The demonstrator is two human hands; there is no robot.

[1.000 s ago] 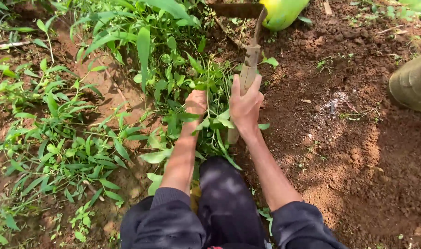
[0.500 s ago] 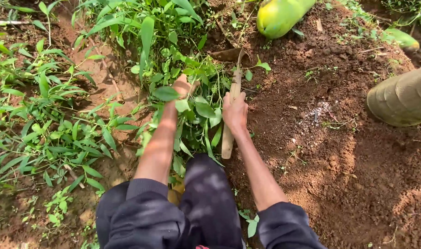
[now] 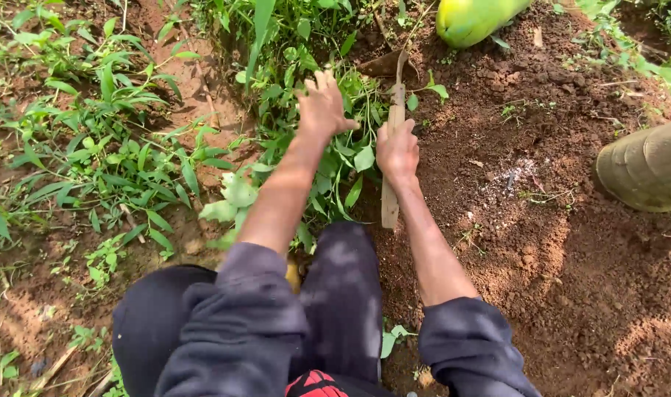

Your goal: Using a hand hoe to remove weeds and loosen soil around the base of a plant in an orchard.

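The right hand stays clenched on the wooden-handled hoe, blade in soil beside the weeds. The left hand, fingers spread and released, has moved forward over those weeds since earlier.

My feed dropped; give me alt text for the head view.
The right hand grips a wooden-handled digging tool set into red-brown soil, while the left hand reaches open into green weeds. A boot stands at right.
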